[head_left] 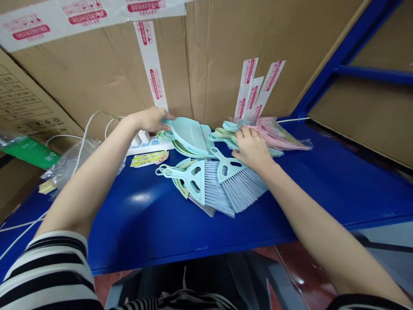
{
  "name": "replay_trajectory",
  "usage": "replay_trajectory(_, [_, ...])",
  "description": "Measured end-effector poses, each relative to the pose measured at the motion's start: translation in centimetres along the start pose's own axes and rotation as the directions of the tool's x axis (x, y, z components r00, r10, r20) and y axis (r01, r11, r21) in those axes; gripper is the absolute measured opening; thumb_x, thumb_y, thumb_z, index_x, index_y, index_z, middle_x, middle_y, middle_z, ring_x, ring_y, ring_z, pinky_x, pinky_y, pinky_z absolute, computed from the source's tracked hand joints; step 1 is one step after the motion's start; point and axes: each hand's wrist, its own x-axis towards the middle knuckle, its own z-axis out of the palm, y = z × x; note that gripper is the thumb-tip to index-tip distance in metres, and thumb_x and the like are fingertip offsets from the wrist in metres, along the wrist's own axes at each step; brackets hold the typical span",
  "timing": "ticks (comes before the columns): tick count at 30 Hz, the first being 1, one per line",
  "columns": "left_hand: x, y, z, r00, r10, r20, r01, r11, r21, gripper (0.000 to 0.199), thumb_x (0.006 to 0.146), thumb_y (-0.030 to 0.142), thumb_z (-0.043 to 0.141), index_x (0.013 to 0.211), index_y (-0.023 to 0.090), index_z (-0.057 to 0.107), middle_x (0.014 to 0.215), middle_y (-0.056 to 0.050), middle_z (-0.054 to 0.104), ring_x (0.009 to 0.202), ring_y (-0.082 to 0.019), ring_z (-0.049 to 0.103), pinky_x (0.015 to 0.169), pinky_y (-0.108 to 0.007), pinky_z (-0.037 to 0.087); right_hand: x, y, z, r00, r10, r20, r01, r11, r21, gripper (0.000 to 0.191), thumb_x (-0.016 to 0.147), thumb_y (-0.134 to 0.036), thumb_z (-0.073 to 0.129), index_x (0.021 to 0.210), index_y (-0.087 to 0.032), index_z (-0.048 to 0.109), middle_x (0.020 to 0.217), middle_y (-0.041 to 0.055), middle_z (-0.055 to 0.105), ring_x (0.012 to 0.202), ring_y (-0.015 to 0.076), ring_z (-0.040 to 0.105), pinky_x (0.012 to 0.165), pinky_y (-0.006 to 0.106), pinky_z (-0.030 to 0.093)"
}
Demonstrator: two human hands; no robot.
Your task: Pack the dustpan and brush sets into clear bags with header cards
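Left grip clamped on rim of teal dustpan; right grip down on stacked dustpan handles, prob. not clamped, hard to tell. Risk: a hard tug slides loose pile on blue shelf, shoving brushes just below right grip.

The small brooms were pale mint with grey bristles, the dustpan beside them was pale aqua, and the bagged bundle at the far end was pink. The shelf was deep blue, the power strip white, and the cardboard boxes plain brown with white tape printed in red, while the sleeve had black and white stripes
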Motion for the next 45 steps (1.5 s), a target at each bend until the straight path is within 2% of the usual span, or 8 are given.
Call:
replay_trajectory(15, [2.5, 4.6, 4.8, 0.993, 0.098, -0.068, -0.08, 0.971, 0.226, 0.043, 0.092, 0.024, 0.038, 0.129, 0.021, 0.06, 0.133, -0.011, 0.058, 0.125, -0.029, 0.046, 0.101, -0.041, 0.038, 0.0, 0.5, -0.1, 0.996, 0.034, -0.08, -0.028, 0.997, 0.07, 0.036, 0.073, -0.012, 0.049, 0.108, -0.011, 0.06, 0.12, 0.0225, 0.06, 0.109, 0.0397, 0.055, 0.089, 0.055, 0.047])
replay_trajectory(18, [1.9, 5.9, 4.7, 0.98, 0.104, -0.171, -0.056, 0.962, 0.267, 0.043, 0.09, 0.016, 0.04, 0.127, 0.016, 0.061, 0.127, -0.014, 0.06, 0.126, -0.032, 0.045, 0.099, -0.044, 0.037, 0.0, 0.6, 0.2, 0.994, 0.036, -0.101, -0.028, 0.996, 0.08, 0.038, 0.072, -0.012, 0.049, 0.108, -0.012, 0.06, 0.12, 0.0219, 0.061, 0.11, 0.0391, 0.055, 0.09, 0.055, 0.046])
replay_trajectory(21, [0.8, 9.5, 4.7, 0.902, 0.308, -0.302, -0.202, 0.92, 0.337, 0.038, 0.088, 0.009, 0.04, 0.116, 0.012, 0.066, 0.115, -0.016, 0.066, 0.119, -0.029, 0.052, 0.094, -0.041, 0.041, 0.0, 0.6, 0.3, 0.994, 0.042, -0.104, -0.034, 0.996, 0.083, 0.039, 0.071, -0.012, 0.049, 0.109, -0.011, 0.06, 0.121, 0.0218, 0.061, 0.11, 0.039, 0.055, 0.089, 0.055, 0.047])
replay_trajectory(24, [0.1, 14.4, 5.6, 0.761, 0.621, -0.188, -0.549, 0.771, 0.323, 0.028, 0.089, 0.011, 0.048, 0.106, 0.013, 0.07, 0.102, -0.011, 0.071, 0.105, -0.024, 0.06, 0.088, -0.034, 0.045, 0.1, 0.7, 0.0, 0.996, 0.058, -0.073, -0.052, 0.995, 0.085, 0.039, 0.071, -0.012, 0.05, 0.108, -0.011, 0.061, 0.122, 0.0219, 0.061, 0.112, 0.0389, 0.055, 0.089, 0.053, 0.048])
replay_trajectory(25, [0.1, 16.0, 6.0, 0.728, 0.661, -0.181, -0.592, 0.74, 0.32, 0.026, 0.09, 0.011, 0.049, 0.104, 0.013, 0.071, 0.101, -0.011, 0.072, 0.104, -0.023, 0.061, 0.087, -0.034, 0.045, 0.1, 0.7, -0.1, 0.997, 0.06, -0.056, -0.055, 0.995, 0.088, 0.039, 0.071, -0.012, 0.05, 0.108, -0.011, 0.061, 0.122, 0.0217, 0.061, 0.112, 0.0387, 0.055, 0.088, 0.052, 0.048])
replay_trajectory(30, [2.7, 21.1, 8.1, 0.788, 0.586, -0.189, -0.506, 0.791, 0.344, 0.021, 0.088, 0.009, 0.055, 0.089, 0.013, 0.076, 0.09, -0.014, 0.076, 0.102, -0.027, 0.065, 0.089, -0.039, 0.047, 0.1, 1.5, -0.8, 0.999, 0.046, -0.012, -0.045, 0.994, 0.105, 0.036, 0.073, -0.012, 0.05, 0.107, -0.015, 0.062, 0.126, 0.0188, 0.061, 0.113, 0.0365, 0.057, 0.086, 0.049, 0.049])
replay_trajectory(38, [4.2, 22.1, 8.4, 0.799, 0.561, -0.218, -0.474, 0.809, 0.347, 0.028, 0.093, 0.011, 0.05, 0.106, 0.014, 0.074, 0.097, -0.018, 0.074, 0.095, -0.026, 0.069, 0.081, -0.039, 0.051, 0.2, 3.3, -1.2, 1.0, 0.002, -0.015, 0.0, 0.99, 0.14, 0.03, 0.078, -0.017, 0.055, 0.107, -0.019, 0.063, 0.125, 0.0155, 0.062, 0.115, 0.0344, 0.057, 0.093, 0.048, 0.047])
replay_trajectory(45, [4.1, 21.7, 8.2, 0.707, 0.694, -0.136, -0.625, 0.704, 0.338, 0.034, 0.1, 0.027, 0.045, 0.125, 0.041, 0.062, 0.111, -0.006, 0.071, 0.102, -0.018, 0.068, 0.08, -0.028, 0.049, 0.0, 3.8, -1.0, 1.0, -0.031, 0.001, 0.031, 0.985, 0.167, 0.034, 0.073, -0.018, 0.06, 0.107, -0.019, 0.063, 0.125, 0.0156, 0.062, 0.116, 0.0363, 0.056, 0.094, 0.05, 0.046])
